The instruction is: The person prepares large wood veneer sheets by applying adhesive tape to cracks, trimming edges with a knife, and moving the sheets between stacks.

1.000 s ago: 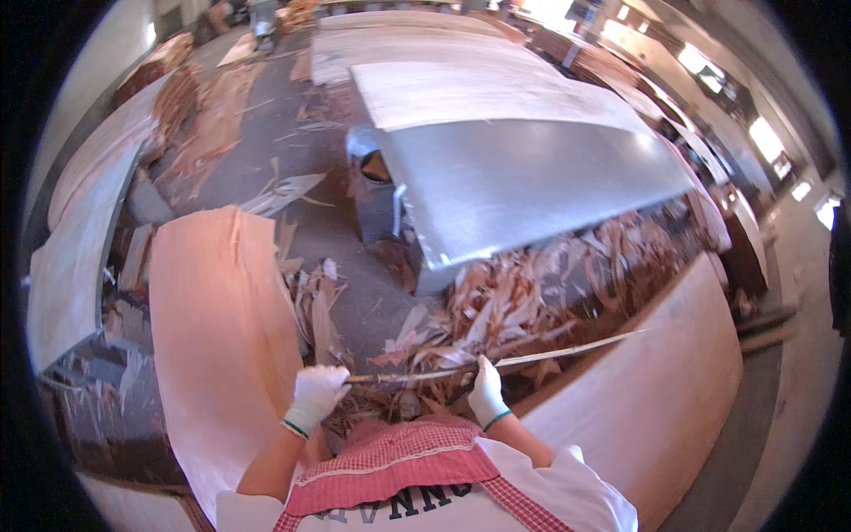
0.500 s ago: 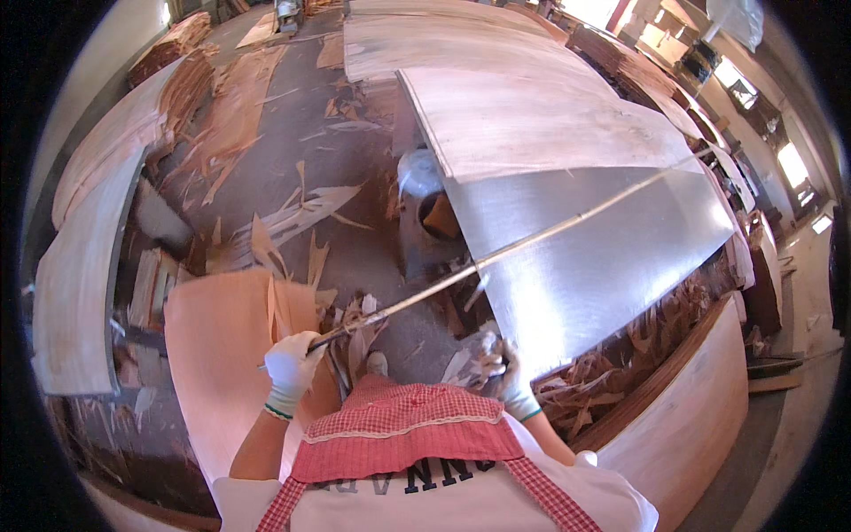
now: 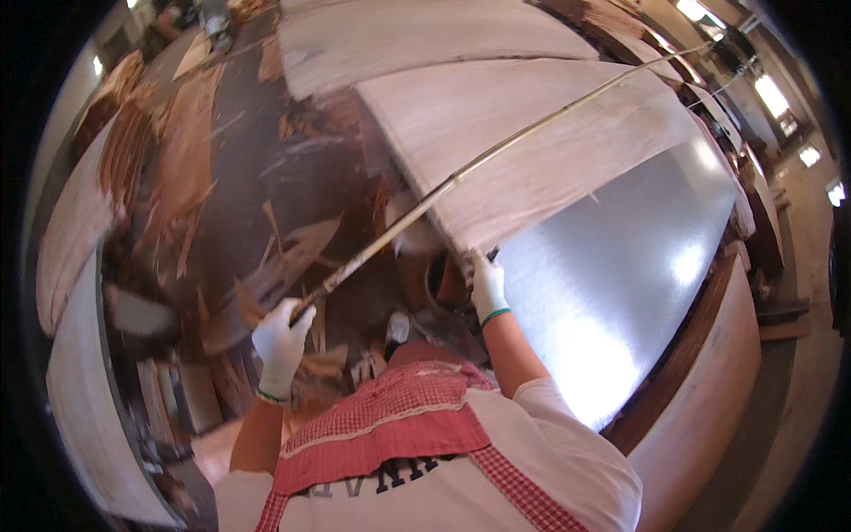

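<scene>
A white-gloved left hand (image 3: 282, 348) closes around the dark lower end of a long, slender pole (image 3: 453, 180), which slants up and away to the right, passing over a pale wood sheet (image 3: 532, 182). The right hand (image 3: 487, 285), gloved to match, is at the sheet's near corner, where a small dark tip shows beside the thumb; whether the fingers grip the sheet or something else, one cannot tell. Under the right hand's side of the sheet, a bench (image 3: 612, 275) shows its shiny metal top, bright with reflected light. Between the hands, a round container (image 3: 434, 279) sits low and blurred. A red checked apron (image 3: 381, 417) covers the worker's chest over a white shirt (image 3: 550, 461). Wood scraps (image 3: 306, 244) litter the dark floor (image 3: 257, 133) to the left. A stack with a pale face (image 3: 709, 426) leans at right; more layered wood (image 3: 128, 160) lies at far left.
</scene>
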Action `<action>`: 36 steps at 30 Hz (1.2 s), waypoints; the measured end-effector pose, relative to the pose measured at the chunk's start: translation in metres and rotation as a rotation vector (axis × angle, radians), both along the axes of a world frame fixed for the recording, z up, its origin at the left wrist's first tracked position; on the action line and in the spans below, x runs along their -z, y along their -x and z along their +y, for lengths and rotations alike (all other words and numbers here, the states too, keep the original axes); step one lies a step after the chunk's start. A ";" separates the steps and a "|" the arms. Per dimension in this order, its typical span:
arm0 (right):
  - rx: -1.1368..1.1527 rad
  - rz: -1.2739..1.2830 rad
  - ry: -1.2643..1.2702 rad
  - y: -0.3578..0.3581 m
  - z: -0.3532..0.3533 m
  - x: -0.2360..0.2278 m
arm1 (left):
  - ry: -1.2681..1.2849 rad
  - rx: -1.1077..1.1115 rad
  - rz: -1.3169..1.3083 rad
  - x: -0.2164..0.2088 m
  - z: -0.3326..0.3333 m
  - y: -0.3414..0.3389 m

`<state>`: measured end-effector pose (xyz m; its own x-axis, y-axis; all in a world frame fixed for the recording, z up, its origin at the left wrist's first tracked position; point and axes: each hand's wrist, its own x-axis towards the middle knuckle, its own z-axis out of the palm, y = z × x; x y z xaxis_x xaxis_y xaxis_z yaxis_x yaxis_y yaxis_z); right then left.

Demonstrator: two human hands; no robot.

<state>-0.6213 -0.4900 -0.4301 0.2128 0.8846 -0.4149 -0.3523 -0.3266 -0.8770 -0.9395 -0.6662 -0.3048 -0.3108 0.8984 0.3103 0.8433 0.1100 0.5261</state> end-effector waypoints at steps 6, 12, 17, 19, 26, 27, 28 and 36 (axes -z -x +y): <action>0.189 -0.177 -0.107 0.033 0.064 0.038 | 0.222 0.053 -0.198 -0.012 0.126 0.025; 0.021 -0.998 0.030 0.025 0.058 -0.045 | 0.398 0.302 -0.298 0.016 0.259 0.048; 0.172 -0.731 -0.040 0.062 0.115 -0.103 | 0.761 0.576 -0.750 0.054 0.374 0.044; 0.118 -0.791 -0.144 0.087 0.160 -0.119 | 0.956 0.632 -0.921 0.042 0.408 0.034; -0.234 -0.963 0.025 0.195 0.348 -0.132 | 1.531 0.809 -1.115 0.075 0.493 0.026; -0.252 -1.022 0.056 0.205 0.368 -0.119 | 1.568 0.872 -1.085 0.075 0.495 0.026; -0.268 -1.083 0.091 0.206 0.387 -0.095 | 1.606 0.940 -1.052 0.077 0.496 0.025; -0.795 -1.445 0.119 0.226 0.427 -0.059 | 1.427 0.976 -1.187 0.088 0.491 0.030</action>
